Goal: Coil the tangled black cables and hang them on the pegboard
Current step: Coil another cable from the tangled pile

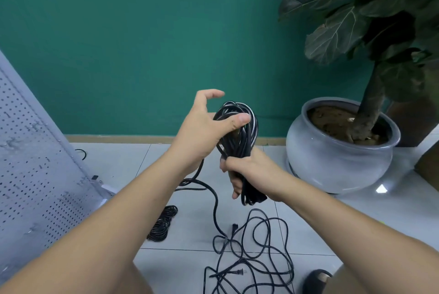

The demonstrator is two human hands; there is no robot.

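Several loose cables [228, 241] sprawl between pegboard [35, 175] and plant pot [332, 163]

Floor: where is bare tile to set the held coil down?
Free: tiles between the pegboard foot and the baseboard, and those between the plant pot and the loose cable tangle. Crowded: centre foreground under the tangle, plus the finished coil beside the pegboard.

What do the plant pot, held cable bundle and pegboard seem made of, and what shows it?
Plant pot: probably glazed ceramic, glossy grey.
Cable bundle: likely rubber or plastic sheath, black, flexible, slight sheen.
Pegboard: perhaps painted metal, matt grey, punched holes.
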